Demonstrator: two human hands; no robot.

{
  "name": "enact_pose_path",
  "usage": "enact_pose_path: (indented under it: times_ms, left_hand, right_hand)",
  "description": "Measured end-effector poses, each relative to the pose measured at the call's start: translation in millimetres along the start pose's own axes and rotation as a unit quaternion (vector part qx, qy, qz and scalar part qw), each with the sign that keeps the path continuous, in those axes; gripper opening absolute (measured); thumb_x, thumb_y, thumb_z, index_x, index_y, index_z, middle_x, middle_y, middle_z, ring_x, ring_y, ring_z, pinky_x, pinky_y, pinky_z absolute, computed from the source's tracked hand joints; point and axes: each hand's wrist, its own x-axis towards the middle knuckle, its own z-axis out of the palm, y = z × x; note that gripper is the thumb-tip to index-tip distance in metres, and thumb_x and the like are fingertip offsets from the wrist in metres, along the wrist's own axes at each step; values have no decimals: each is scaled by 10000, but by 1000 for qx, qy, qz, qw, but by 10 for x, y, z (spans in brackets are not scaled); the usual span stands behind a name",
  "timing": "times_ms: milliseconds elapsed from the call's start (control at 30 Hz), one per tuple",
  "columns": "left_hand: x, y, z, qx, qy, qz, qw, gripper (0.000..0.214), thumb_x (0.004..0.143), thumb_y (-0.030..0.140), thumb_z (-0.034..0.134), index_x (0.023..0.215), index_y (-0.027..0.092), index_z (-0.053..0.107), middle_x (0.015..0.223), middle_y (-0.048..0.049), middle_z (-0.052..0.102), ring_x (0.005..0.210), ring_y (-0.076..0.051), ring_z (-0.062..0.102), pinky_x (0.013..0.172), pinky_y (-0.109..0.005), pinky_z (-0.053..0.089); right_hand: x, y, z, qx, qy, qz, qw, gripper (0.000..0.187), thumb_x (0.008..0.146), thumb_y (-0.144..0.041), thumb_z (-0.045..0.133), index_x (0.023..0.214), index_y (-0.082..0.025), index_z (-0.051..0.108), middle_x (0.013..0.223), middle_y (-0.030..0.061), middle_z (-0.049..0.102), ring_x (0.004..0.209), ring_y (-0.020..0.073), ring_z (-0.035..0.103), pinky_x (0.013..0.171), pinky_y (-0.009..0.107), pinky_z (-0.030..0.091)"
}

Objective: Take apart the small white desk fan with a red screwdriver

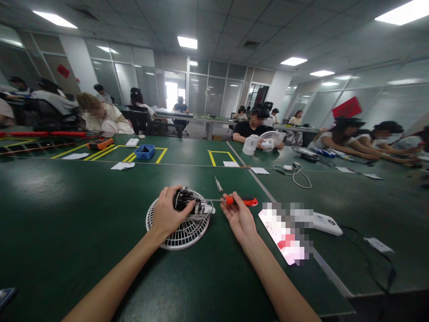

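Note:
A white round fan grille [186,237] lies on the green table, with a black fan motor [181,200] and pale wiring on top of it. My left hand [166,213] is wrapped round the motor from the left, thumb across its front. In my right hand [240,218] is a screwdriver [250,201] with a red and black handle, held level between thumb and fingers. Its shaft points left to the motor's right side; whether the tip sits in a screw I cannot tell. A small clear-handled screwdriver [218,184] lies just beyond.
Right of my hand lie a pinkish-white, partly blurred flat item [281,237] and a white device [326,223] with a dark strap. Further back are a blue bin [145,152], an orange meter [100,143] and a white cable [301,175]. Across the table a person holds another fan grille [271,137].

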Motion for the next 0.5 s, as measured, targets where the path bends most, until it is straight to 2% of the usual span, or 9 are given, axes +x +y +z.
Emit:
enact_pose_path:
  times_ms: [100,200,333,500]
  left_hand:
    - [1,-1,-6,0,-1,-6,1000,488,829,511,733,1191,223,576,1082,-75,620,984,-260,629,874,-439,544]
    - [0,-11,-5,1,-2,-6,1000,487,829,513,732,1188,221,577,1082,-75,620,991,-262,628,884,-442,543]
    - [-3,-34,8,-1,3,-5,1000,483,831,508,731,1190,225,576,1087,-73,620,1009,-265,629,900,-446,541]
    - [-5,-47,16,-3,4,-2,1000,486,833,524,727,1191,231,579,1098,-75,624,1020,-271,633,904,-446,542]
  right_hand:
    - [-6,-3,2,-9,17,18,1000,257,701,-316,904,793,-200,694,680,-11,714,563,120,645,546,221,587]
    - [-12,-6,7,-17,5,16,1000,239,689,-281,903,761,-185,697,651,-10,702,540,112,632,506,201,555]
    - [-5,-15,0,-10,4,-19,1000,258,640,-185,909,810,-167,716,729,24,757,653,148,715,592,218,594]
    - [20,-29,-22,12,-18,-26,999,367,587,-105,906,865,-188,682,801,21,782,778,175,759,767,275,644]
